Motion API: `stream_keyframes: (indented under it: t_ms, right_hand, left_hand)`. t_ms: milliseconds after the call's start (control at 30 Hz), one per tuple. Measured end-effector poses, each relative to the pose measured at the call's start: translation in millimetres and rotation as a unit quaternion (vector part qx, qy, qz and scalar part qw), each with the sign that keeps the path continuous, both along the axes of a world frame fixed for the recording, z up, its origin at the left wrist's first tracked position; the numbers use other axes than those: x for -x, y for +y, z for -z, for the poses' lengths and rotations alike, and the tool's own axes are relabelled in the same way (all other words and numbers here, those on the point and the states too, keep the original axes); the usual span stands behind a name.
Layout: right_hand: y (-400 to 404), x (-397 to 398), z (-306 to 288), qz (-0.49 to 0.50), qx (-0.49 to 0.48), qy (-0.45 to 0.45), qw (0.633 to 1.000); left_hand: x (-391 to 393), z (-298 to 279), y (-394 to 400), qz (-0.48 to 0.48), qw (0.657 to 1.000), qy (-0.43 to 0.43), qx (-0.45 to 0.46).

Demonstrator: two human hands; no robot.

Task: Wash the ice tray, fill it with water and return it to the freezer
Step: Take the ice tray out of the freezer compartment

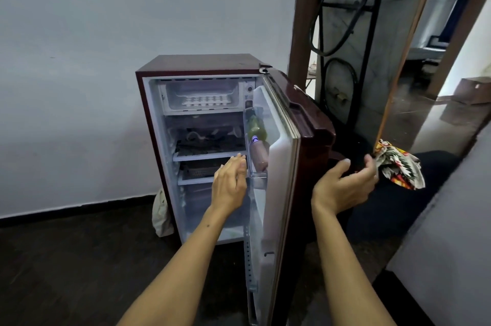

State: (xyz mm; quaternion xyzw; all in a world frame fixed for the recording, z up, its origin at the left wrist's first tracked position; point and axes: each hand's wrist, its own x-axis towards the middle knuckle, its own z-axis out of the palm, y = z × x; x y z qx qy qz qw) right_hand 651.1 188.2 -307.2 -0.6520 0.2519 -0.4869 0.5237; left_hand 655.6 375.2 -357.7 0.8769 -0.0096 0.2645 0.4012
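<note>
A small dark red fridge (196, 64) stands against the wall with its door (289, 166) swung open to the right. In the freezer compartment (170, 97) at the top lies a white ice tray (205, 100). My left hand (229, 182) hovers in front of the middle shelves with relaxed fingers, holding nothing. My right hand (345, 185) is outside the door, close to its outer face, fingers loosely curved and empty.
Bottles (257, 145) stand in the door rack. Dark items fill the fridge shelves (207, 155). A pale bag (160, 211) leans beside the fridge on the floor. A patterned cloth (398, 163) lies on a dark seat at the right. A folded metal frame (353, 33) leans behind the door.
</note>
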Motion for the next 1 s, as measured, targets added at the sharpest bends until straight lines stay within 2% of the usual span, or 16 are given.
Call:
stream_keyframes:
  t_ms: [67,167,233,333,433,533,800,1000]
  right_hand:
    - [4,11,-4,0.041,0.114,-0.093,0.988]
    - [17,23,-6,-0.024,0.268,-0.166,0.949]
    - [29,26,-1,-0.104,0.362,-0.143,0.915]
    - [40,20,19,-0.143,0.441,-0.015,0.886]
    - [31,10,44,-0.141,0.475,0.130,0.859]
    - [13,4,57,-0.135,0.493,0.224,0.830]
    - [-30,-12,52,-0.116,0.472,0.290,0.824]
    - [-56,-25,50,-0.115,0.450,0.335,0.820]
  left_hand:
    - [-7,-2,-9,0.025,1.000,0.014,-0.011]
    - [-20,-9,-26,0.075,0.996,0.043,-0.025]
    - [-28,-13,-38,0.113,0.991,0.067,-0.032]
    - [-38,-11,-54,0.154,0.982,0.100,-0.046]
    - [-43,-9,-68,0.173,0.978,0.113,-0.037]
    - [-45,-9,-84,0.189,0.976,0.100,-0.032]
    - [-52,-13,-125,0.213,0.963,0.104,-0.128]
    - [-61,-21,-155,0.220,0.957,0.122,-0.142]
